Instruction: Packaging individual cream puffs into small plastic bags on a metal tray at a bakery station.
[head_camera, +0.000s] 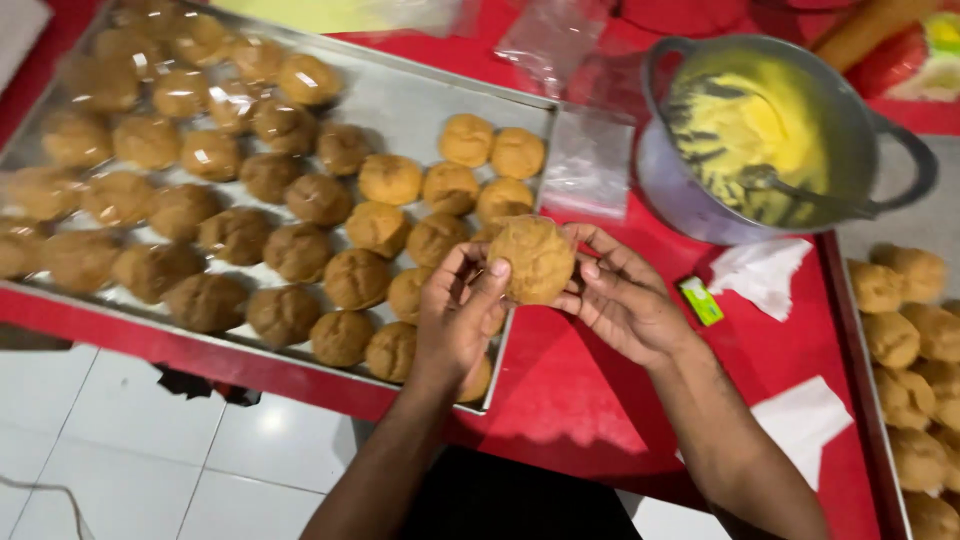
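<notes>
Nearest the lens: two bare forearms rising from the bottom edge, meeting over a red tabletop (560, 400). Far left, a long metal tray (420, 100) packed with round brown pastry puffs (297, 250), the leftmost rows lying under clear plastic film. Left hand (458, 318) curled around a single golden puff (533, 260), thumb pressed on its near edge, fingers hidden behind. Right hand (622, 300) cupped against the puff's other side, fingertips touching its rim. Puff held between both, raised just above the tray's right end. Likely light, hollow and crisp-shelled, prone to cracking or denting under a squeeze; best supported at the rim with spread fingertips, never pinched across the domed middle. Further right, a small green packet (702, 301) and crumpled white tissue (762, 274) on the red surface. Above those, a grey metal pot (860, 130) streaked with yellow cream, a spoon (800, 190) resting inside. Far right, a second tray (868, 400) holding more puffs, partly cut off by the frame.
</notes>
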